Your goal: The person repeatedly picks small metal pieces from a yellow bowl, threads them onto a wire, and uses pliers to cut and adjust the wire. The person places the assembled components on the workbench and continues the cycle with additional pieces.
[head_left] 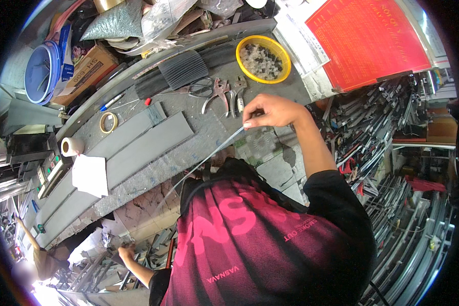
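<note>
My right hand (273, 111) is raised over the workbench's near edge, its thumb and forefinger pinched on one end of a thin pale strip (217, 151). The strip slants down to the left, and its far end blurs over the floor. Low on the left, my left hand (126, 251) has its fingers curled in above a heap of metal offcuts (107, 273); what it holds, if anything, is too small to make out. Closest to my right hand on the bench lie grey pliers (237, 94), red-handled pliers (220, 95) and black-handled scissors (202, 87).
A yellow basket (238, 57) of small fittings stands at the back of the bench. Long grey panels (158, 137) bear a white paper (90, 176); a tape roll (108, 122) lies beside them. Racked metal profiles (372, 117) crowd the right. Another person (53, 257) is at lower left.
</note>
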Tool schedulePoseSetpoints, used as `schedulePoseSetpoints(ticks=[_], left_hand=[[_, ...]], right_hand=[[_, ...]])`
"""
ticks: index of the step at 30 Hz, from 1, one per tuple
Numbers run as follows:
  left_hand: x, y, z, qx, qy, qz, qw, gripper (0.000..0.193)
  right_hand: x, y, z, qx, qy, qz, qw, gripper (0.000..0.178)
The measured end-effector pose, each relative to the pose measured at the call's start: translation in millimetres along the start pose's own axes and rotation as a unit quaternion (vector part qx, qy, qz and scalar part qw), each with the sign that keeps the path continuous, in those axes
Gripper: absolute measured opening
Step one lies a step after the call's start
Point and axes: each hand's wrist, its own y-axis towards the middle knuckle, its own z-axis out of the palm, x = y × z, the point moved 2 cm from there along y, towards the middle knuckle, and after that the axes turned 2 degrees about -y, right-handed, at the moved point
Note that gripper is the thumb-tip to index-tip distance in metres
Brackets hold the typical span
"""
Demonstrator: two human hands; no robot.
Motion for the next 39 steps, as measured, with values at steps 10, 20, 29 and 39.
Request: schedulePoseSetpoints(ticks=[10,20,29,39], left_hand=[[-467,-206,14,0.239,-0.419,0.448,0.752,0.043],[-567,-242,12,0.317,-0.308,0.520,0.731,0.017],[-552,-234,35,0.361,-0.397,0.439,0.721,0.010],[-503,-210,29,0.388,-0.652,0.303,0.577,0.005]], right_hand=[[74,59,35,0.088,-0.083,-0.117,0.986,0.014],[57,37,25,0.062,-0.136,-0.109,0.983,0.017],[35,27,3,-0.182,-0.189,-0.179,0.948,0.026],[-33,-17,9,0.069,0.184,0.002,0.980,0.021]])
